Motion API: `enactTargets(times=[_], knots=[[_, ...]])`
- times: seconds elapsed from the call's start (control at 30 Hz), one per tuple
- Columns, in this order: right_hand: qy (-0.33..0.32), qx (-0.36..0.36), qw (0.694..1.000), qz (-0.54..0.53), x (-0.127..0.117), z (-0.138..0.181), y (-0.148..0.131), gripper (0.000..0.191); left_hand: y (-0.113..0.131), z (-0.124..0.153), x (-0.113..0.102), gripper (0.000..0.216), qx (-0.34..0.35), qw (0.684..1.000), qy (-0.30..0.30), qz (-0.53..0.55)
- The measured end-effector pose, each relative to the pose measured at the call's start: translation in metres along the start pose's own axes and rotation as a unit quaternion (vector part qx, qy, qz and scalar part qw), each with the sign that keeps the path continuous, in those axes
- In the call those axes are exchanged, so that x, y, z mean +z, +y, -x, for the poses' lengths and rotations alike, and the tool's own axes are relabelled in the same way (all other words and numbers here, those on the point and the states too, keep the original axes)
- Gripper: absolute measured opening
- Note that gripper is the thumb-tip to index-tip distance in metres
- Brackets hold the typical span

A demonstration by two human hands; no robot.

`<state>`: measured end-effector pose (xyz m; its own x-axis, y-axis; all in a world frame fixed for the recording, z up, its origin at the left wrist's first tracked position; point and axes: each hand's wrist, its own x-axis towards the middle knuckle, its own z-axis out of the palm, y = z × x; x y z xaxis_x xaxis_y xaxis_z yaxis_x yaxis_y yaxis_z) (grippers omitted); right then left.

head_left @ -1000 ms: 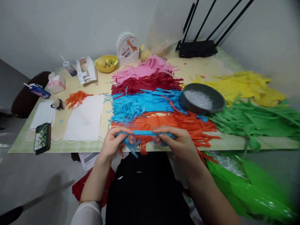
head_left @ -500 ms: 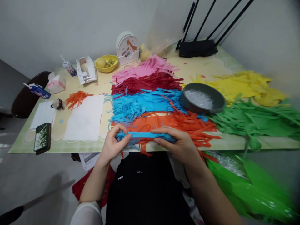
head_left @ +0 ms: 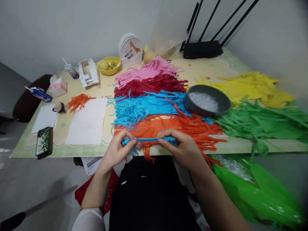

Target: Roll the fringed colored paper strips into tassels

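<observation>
My left hand (head_left: 116,150) and my right hand (head_left: 183,147) each pinch one end of a blue fringed paper strip (head_left: 148,140), held level at the table's near edge. The strip looks rolled thin between my fingers. Just behind it lies an orange fringed paper pile (head_left: 183,125), with a blue fringed pile (head_left: 144,107) further back.
Dark red (head_left: 149,86), pink (head_left: 146,71), yellow (head_left: 250,86) and green (head_left: 260,123) fringed paper piles cover the table. A grey bowl (head_left: 218,110) holds clear bits. White sheets (head_left: 88,121), a phone (head_left: 44,142), drink cartons, a yellow fruit bowl (head_left: 109,64) and a router (head_left: 202,49) sit around. A green bag (head_left: 262,192) hangs at right.
The blue strip has gone from a flat band with dangling fringe to a thinner roll between my fingers. Both hands stayed at the table's near edge.
</observation>
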<state>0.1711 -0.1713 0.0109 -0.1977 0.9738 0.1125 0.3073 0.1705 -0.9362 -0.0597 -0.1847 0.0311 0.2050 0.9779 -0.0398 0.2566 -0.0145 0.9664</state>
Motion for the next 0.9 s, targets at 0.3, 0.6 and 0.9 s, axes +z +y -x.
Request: enactTargets(times=[0.3, 0.6, 0.9], knots=[[0.001, 0.059, 0.975, -0.215, 0.008, 0.000, 0.008, 0.022, -0.012, -0.003, 0.005, 0.017, -0.036, 0.979, -0.002, 0.199], [-0.066, 0.030, 0.958, -0.276, 0.004, -0.006, 0.014, 0.013, -0.023, -0.005, 0.003, 0.015, -0.009, 0.971, -0.009, 0.239], [-0.119, -0.197, 0.973, -0.027, -0.014, 0.001, -0.005, 0.015, 0.003, -0.002, -0.013, 0.014, 0.096, 0.990, -0.071, -0.075]])
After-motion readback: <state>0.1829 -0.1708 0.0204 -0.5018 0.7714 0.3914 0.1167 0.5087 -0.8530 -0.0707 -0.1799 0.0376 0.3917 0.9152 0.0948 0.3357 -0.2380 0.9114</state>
